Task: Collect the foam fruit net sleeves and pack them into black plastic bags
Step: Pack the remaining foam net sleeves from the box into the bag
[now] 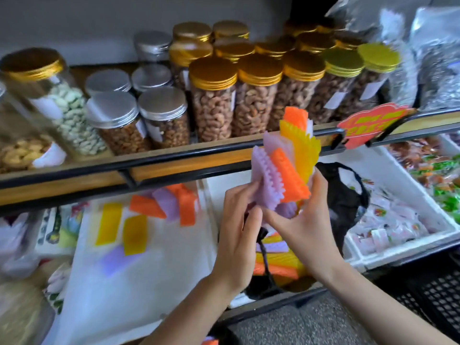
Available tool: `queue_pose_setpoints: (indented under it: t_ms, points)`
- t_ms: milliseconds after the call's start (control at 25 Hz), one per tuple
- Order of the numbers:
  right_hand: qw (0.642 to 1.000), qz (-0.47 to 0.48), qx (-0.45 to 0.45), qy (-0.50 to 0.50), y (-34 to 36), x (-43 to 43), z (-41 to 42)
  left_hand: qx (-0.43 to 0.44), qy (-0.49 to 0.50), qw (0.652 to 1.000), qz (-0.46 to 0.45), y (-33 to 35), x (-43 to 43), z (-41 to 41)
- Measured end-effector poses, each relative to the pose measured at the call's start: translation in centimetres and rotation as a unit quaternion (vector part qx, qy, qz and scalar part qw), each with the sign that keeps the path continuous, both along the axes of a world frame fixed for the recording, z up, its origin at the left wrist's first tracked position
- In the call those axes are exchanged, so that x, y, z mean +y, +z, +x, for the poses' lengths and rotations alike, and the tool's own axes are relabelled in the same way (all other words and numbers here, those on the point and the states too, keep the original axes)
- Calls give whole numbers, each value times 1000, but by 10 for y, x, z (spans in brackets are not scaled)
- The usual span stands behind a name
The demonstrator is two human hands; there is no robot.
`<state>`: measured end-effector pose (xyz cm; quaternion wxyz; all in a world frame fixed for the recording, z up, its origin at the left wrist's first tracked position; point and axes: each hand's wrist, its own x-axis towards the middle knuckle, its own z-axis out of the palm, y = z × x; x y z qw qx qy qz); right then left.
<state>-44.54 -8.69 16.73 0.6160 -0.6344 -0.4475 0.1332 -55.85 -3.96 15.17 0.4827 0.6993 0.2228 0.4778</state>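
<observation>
Just below the jar shelf (174, 168), 2 bare hands hold up a bundle of foam net sleeves (286, 168), a fanned stack of purple, orange, yellow and white pieces with zigzag edges. The left hand (239, 227) has its grip pinched on the lower purple edge of the bundle, fingers curled. The right hand (306, 227) cups the bundle from the right and underneath, its thumb pressed against the orange piece, so both grips are grasping the same stack. A black plastic bag (346, 202) lies open under and behind the hands, 1 handle loop standing up past the right hand; a dark strap hangs by the left thumb, and I cannot tell whether that hand also holds it. Packed sleeves (281, 263), yellow, orange and purple, show in the bag beneath the wrists. To the left, loose sleeves (146, 207) lie scattered on a white sheet (149, 282): orange and purple ones bunched together near the shelf rail, 2 yellow ones and a purple 1 lying nearer. On the shelf stand gold-lidded jars (214, 100) and silver-lidded jars (164, 118) of nuts. A red price sign (371, 123) clips to the rail, and a white tray (408, 185) of wrapped sweets sits at the right.
</observation>
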Motion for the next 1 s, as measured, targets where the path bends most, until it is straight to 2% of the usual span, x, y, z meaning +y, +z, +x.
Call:
queue_pose_setpoints:
  t_ms: [160,240,320,440,520,640,720,800,880,920,1000]
  points:
    - [998,-15,-2,-65,-4,-16,58,57,-89,994,14,8,-8,41]
    - [994,-42,-11,-103,-15,-23,87,164,-29,979,113,-11,-6,53]
    - [991,-77,-46,-95,-24,-32,104,272,69,944,174,-33,1,50]
    - [984,-126,-128,-21,-42,-39,115,401,130,898,122,-60,14,25]
    - [962,-138,-237,13,-52,-33,115,436,125,891,16,-64,18,7]
    - [895,-177,-404,68,-63,-17,113,407,150,891,-135,-57,24,-9]
    - [838,-216,-474,159,-66,-4,111,308,158,904,-252,-51,30,-17]
    - [768,-207,-549,257,-74,7,111,201,150,902,-351,-43,29,-23]
    - [703,-209,-593,333,-80,17,109,117,157,895,-400,-38,25,-25]
    - [689,-213,-597,353,-81,24,108,94,164,895,-403,-37,24,-24]
    - [684,-222,-600,350,-79,39,105,90,171,902,-387,-36,23,-19]
